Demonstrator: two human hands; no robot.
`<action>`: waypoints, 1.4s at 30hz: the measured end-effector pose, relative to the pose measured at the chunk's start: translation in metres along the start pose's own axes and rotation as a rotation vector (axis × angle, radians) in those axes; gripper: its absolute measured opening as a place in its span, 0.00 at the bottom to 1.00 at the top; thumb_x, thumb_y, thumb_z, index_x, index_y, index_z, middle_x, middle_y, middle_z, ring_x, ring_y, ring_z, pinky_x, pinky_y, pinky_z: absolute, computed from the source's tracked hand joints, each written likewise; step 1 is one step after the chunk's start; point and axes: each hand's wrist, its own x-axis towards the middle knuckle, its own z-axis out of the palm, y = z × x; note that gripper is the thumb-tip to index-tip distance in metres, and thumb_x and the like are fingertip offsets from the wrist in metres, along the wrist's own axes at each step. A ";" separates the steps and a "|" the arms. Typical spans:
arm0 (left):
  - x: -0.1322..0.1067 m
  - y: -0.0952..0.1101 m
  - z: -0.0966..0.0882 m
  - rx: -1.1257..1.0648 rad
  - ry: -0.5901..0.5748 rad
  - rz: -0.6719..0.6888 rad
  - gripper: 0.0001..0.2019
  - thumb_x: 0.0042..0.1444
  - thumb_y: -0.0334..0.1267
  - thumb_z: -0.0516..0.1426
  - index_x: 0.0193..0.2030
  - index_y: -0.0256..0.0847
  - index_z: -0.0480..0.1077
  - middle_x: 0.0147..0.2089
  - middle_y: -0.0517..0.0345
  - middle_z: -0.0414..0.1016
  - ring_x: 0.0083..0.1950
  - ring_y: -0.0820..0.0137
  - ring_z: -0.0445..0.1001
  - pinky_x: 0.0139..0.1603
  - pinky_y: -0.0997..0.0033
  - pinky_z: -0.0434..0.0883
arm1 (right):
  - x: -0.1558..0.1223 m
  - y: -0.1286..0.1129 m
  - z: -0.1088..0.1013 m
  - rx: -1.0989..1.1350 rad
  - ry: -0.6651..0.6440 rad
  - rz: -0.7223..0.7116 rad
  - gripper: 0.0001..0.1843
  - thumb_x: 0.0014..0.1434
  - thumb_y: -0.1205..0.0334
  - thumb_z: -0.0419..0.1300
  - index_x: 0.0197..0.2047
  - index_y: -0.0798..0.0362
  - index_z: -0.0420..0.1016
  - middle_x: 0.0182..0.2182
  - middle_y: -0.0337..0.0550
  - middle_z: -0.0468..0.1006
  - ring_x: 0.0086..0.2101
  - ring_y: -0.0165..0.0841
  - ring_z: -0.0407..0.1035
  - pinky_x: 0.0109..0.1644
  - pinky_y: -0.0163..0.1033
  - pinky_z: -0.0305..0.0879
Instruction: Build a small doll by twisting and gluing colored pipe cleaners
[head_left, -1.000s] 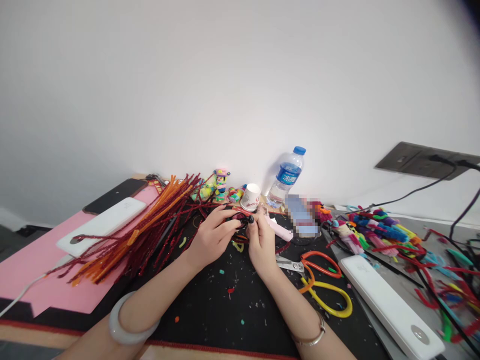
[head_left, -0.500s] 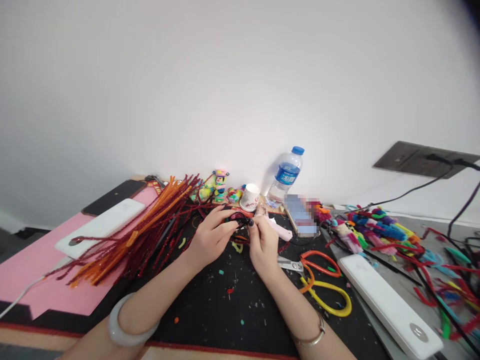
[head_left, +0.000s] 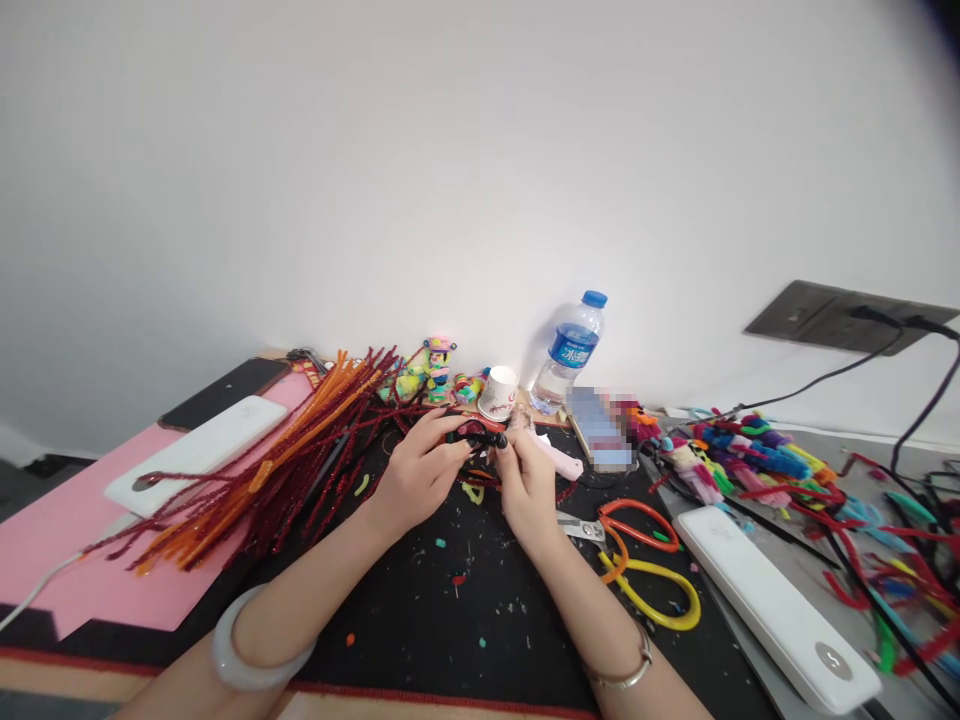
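My left hand (head_left: 421, 470) and my right hand (head_left: 527, 487) meet over the middle of the black mat (head_left: 420, 610). Between their fingertips is a small black piece (head_left: 480, 437), pinched from both sides, with a bit of red showing behind it. It resembles pipe cleaner, but fingers cover much of it. Just beyond the hands stands a white paper cup (head_left: 498, 393). A pale pink handled tool (head_left: 559, 458) lies to the right of my right fingers. Scissors with orange and yellow handles (head_left: 660, 595) rest beside my right forearm.
Red and orange pipe cleaners (head_left: 255, 480) are heaped at left over pink card (head_left: 52, 550). White power banks (head_left: 202, 450) lie on both sides. A water bottle (head_left: 574, 350), phone (head_left: 600, 430) and pipe-cleaner figure (head_left: 439, 368) stand or lie toward the wall. Coloured pipe-cleaner pieces (head_left: 787, 470) crowd the right.
The black piece shows more plainly between the fingertips now, and the red bit is less exposed. Both hands have stayed nearly in place, with the left fingers slightly shifted.
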 end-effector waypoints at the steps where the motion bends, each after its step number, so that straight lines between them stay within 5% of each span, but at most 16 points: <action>1: 0.000 0.000 0.000 0.000 -0.004 0.002 0.09 0.50 0.22 0.54 0.36 0.40 0.68 0.45 0.49 0.73 0.49 0.67 0.71 0.54 0.56 0.69 | 0.000 -0.001 0.001 0.054 -0.007 0.044 0.14 0.63 0.62 0.45 0.27 0.53 0.62 0.22 0.36 0.63 0.24 0.28 0.57 0.29 0.34 0.53; 6: 0.000 0.000 0.001 0.004 -0.016 0.012 0.09 0.50 0.23 0.55 0.35 0.40 0.68 0.45 0.50 0.73 0.49 0.67 0.71 0.54 0.55 0.69 | -0.001 -0.004 0.007 0.323 -0.017 0.244 0.15 0.64 0.57 0.45 0.27 0.52 0.59 0.21 0.33 0.61 0.21 0.26 0.54 0.26 0.32 0.52; 13: -0.002 -0.002 0.002 -0.017 -0.034 -0.002 0.17 0.49 0.21 0.55 0.46 0.40 0.65 0.44 0.48 0.74 0.49 0.67 0.71 0.56 0.52 0.66 | 0.000 -0.004 0.012 0.513 -0.014 0.317 0.16 0.62 0.54 0.48 0.25 0.52 0.58 0.19 0.31 0.58 0.20 0.24 0.52 0.24 0.32 0.50; 30: 0.000 -0.002 0.002 -0.020 -0.006 -0.042 0.11 0.51 0.23 0.54 0.40 0.39 0.69 0.43 0.51 0.75 0.47 0.68 0.73 0.56 0.55 0.67 | 0.006 -0.004 0.016 0.996 -0.170 0.583 0.16 0.56 0.51 0.56 0.26 0.52 0.56 0.17 0.27 0.54 0.14 0.20 0.46 0.18 0.28 0.41; 35: 0.001 -0.001 0.001 -0.021 0.000 -0.043 0.09 0.52 0.24 0.54 0.38 0.40 0.68 0.42 0.51 0.76 0.47 0.68 0.73 0.56 0.55 0.67 | 0.004 -0.001 0.019 0.871 -0.166 0.548 0.15 0.58 0.50 0.52 0.28 0.51 0.57 0.17 0.27 0.51 0.15 0.21 0.42 0.18 0.29 0.40; 42: 0.000 -0.002 0.001 0.003 0.016 -0.041 0.09 0.51 0.24 0.55 0.37 0.40 0.68 0.44 0.51 0.75 0.48 0.68 0.73 0.55 0.55 0.68 | 0.005 -0.009 0.011 0.052 0.089 0.202 0.05 0.61 0.61 0.49 0.35 0.52 0.62 0.29 0.37 0.65 0.29 0.30 0.60 0.34 0.36 0.57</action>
